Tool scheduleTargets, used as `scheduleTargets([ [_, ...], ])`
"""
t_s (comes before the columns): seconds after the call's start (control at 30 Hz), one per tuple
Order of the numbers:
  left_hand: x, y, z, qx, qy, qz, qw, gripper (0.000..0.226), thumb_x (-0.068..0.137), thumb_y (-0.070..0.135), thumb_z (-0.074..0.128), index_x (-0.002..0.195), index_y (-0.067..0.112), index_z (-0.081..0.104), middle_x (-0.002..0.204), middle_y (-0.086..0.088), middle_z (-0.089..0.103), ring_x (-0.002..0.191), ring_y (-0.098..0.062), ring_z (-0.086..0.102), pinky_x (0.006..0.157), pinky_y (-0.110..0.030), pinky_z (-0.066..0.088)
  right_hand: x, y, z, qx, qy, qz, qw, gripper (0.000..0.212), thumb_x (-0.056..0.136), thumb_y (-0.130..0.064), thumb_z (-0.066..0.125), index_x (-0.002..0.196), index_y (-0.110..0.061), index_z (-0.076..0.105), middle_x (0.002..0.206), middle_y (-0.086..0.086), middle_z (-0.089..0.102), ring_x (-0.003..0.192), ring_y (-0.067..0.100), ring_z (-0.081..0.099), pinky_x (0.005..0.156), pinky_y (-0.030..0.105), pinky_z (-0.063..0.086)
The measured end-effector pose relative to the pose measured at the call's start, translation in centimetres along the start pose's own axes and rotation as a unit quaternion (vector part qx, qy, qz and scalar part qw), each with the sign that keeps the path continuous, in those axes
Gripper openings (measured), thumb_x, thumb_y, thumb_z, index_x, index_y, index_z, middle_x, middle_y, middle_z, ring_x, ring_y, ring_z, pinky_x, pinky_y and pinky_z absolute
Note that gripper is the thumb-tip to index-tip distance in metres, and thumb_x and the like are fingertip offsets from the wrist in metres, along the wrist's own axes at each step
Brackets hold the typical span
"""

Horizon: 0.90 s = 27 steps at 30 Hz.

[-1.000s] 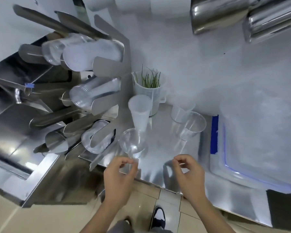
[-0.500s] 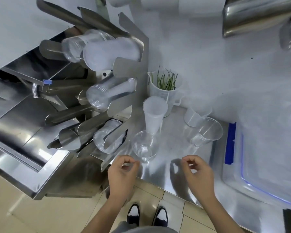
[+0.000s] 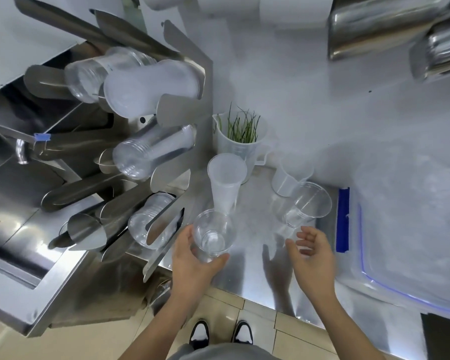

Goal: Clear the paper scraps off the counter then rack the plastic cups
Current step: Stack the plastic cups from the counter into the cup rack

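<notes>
A clear plastic cup (image 3: 213, 233) stands upright on the steel counter (image 3: 252, 253) near its front edge, gripped around its lower wall by the left hand (image 3: 195, 261). The right hand (image 3: 313, 253) hovers open and empty just below a second clear cup (image 3: 305, 205). A frosted cup (image 3: 226, 185) stands behind, beside the metal cup rack (image 3: 190, 81) with its racked cups (image 3: 146, 154).

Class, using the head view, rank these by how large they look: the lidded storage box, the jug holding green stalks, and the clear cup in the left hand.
1. Lidded storage box
2. Jug
3. Clear cup in the left hand

The cup sits nearer the camera, so jug versus cup is close.
</notes>
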<state>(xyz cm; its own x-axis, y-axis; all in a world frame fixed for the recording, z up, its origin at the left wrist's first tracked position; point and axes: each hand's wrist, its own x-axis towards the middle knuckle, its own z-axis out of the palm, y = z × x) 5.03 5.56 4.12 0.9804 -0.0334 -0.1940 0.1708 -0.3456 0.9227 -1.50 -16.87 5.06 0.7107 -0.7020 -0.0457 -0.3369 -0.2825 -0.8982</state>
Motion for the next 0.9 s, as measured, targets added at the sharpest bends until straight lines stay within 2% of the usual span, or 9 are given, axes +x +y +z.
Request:
scheduleTargets([
  [0.07,0.4,0.1,0.2,0.001,-0.007,0.009,1.0,0.089,0.057,0.027,0.098,0.131,0.036,0.05,0.124,0.018,0.061,0.114,-0.001,0.059,0.092,-0.026,0.053,0.9,0.3,-0.1,-0.011,0.019,0.02,1.0,0.045,0.08,-0.021,0.078,0.116,-0.019,0.051,0.106,-0.001,0.061,0.094,0.019,0.062,0.084,0.039,0.055],
  [0.17,0.9,0.6,0.7,-0.012,-0.023,0.013,1.0,0.088,0.059,0.023,0.098,0.124,0.05,0.044,0.12,0.032,0.053,0.11,0.014,0.052,0.084,-0.011,0.044,2.4,0.6,-0.4,-0.024,0.042,0.038,0.998,0.065,0.073,-0.026,0.083,0.123,-0.009,0.045,0.114,0.007,0.055,0.101,0.023,0.058,0.089,0.037,0.051],
  [0.27,1.4,0.9,1.2,-0.018,-0.035,0.022,0.999,0.09,0.061,0.022,0.098,0.127,0.049,0.043,0.119,0.036,0.051,0.107,0.027,0.049,0.082,-0.008,0.04,4.0,0.9,-0.3,-0.037,0.05,0.061,0.996,0.072,0.067,-0.031,0.086,0.12,-0.006,0.043,0.113,0.01,0.051,0.099,0.025,0.056,0.087,0.04,0.052],
  [0.37,2.0,0.8,1.5,-0.022,-0.032,0.024,0.999,0.088,0.061,0.019,0.097,0.128,0.044,0.046,0.12,0.033,0.053,0.104,0.035,0.046,0.083,-0.009,0.042,5.6,1.2,0.0,-0.024,0.061,0.045,0.997,0.073,0.057,-0.035,0.088,0.111,-0.006,0.047,0.103,0.005,0.053,0.092,0.022,0.057,0.084,0.044,0.055],
  [0.43,2.3,0.6,1.6,-0.025,-0.03,0.024,0.999,0.086,0.062,0.018,0.097,0.128,0.041,0.047,0.121,0.033,0.053,0.104,0.034,0.046,0.083,-0.009,0.042,6.4,1.2,0.3,-0.01,0.068,0.043,0.997,0.075,0.054,-0.033,0.09,0.111,-0.013,0.046,0.107,0.005,0.058,0.097,0.023,0.062,0.086,0.039,0.056],
  [0.53,2.6,0.3,1.7,-0.02,-0.027,0.029,0.999,0.085,0.061,0.02,0.098,0.131,0.034,0.05,0.12,0.032,0.053,0.108,0.022,0.051,0.084,-0.01,0.044,7.1,1.1,0.7,-0.002,0.067,0.05,0.997,0.077,0.055,-0.028,0.092,0.113,-0.022,0.042,0.114,0.005,0.057,0.1,0.022,0.061,0.088,0.033,0.053],
  [0.7,3.0,0.2,1.7,-0.017,-0.027,0.032,0.999,0.083,0.062,0.019,0.097,0.13,0.031,0.051,0.121,0.026,0.055,0.111,0.009,0.054,0.081,-0.009,0.043,8.2,0.7,1.3,0.001,0.072,0.08,0.994,0.096,0.056,-0.03,0.094,0.131,-0.01,0.038,0.127,0.006,0.052,0.109,0.017,0.052,0.099,0.03,0.046],
  [0.8,3.0,0.2,1.7,-0.015,-0.031,0.027,0.999,0.083,0.062,0.018,0.097,0.128,0.034,0.05,0.123,0.022,0.056,0.108,0.014,0.055,0.078,-0.004,0.045,8.6,0.9,1.8,0.014,0.078,0.088,0.993,0.089,0.06,-0.032,0.092,0.129,-0.013,0.039,0.127,0.006,0.052,0.114,0.021,0.053,0.101,0.033,0.047],
  [0.9,3.2,0.3,1.7,-0.014,-0.038,0.024,0.999,0.083,0.062,0.017,0.097,0.129,0.031,0.051,0.124,0.018,0.058,0.103,0.027,0.052,0.074,0.007,0.042,8.8,1.2,1.9,0.026,0.084,0.083,0.993,0.077,0.064,-0.031,0.089,0.123,-0.015,0.043,0.12,0.005,0.054,0.111,0.024,0.056,0.092,0.028,0.047],
])
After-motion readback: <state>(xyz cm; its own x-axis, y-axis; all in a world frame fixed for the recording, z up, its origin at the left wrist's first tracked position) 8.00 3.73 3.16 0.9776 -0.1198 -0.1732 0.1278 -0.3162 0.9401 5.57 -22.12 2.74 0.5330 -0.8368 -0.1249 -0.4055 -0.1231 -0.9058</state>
